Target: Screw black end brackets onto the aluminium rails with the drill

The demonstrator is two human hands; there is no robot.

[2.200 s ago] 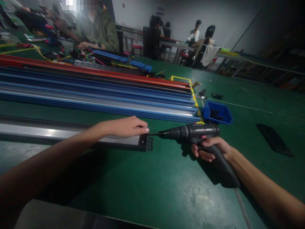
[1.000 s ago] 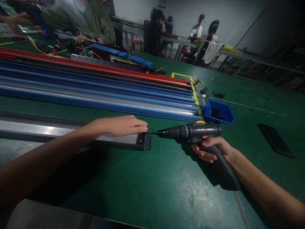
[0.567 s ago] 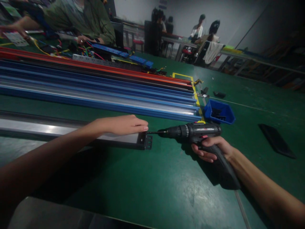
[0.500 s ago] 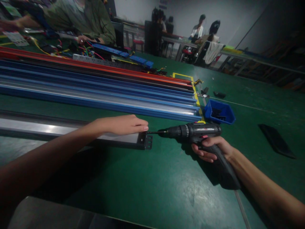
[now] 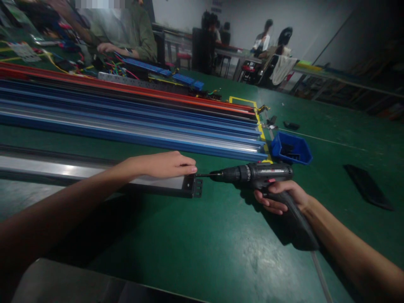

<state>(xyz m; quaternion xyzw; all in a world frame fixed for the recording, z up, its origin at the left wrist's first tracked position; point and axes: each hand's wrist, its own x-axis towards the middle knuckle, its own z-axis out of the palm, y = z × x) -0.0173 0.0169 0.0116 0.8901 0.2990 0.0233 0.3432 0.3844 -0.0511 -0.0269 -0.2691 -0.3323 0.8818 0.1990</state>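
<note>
Beside the end cap (image 5: 188, 188): left hand (image 5: 168, 165) is laid on black-edged profile (image 5: 63, 167); finger grip cannot be told.
Pistol-grip drill (image 5: 268, 171): grasped by right hand (image 5: 287, 195); bit (image 5: 205, 174) is best held straight, clear of left thumb (image 5: 189, 170).

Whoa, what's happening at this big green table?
Someone's right hand is holding a black power drill. Their left hand is resting on the end of a long silver-and-black bar. The drill's thin bit points at that end, right by the left fingertips; what its tip touches is too small to see. Behind the bar lie long blue rails, and a blue bin sits past the drill.
</note>
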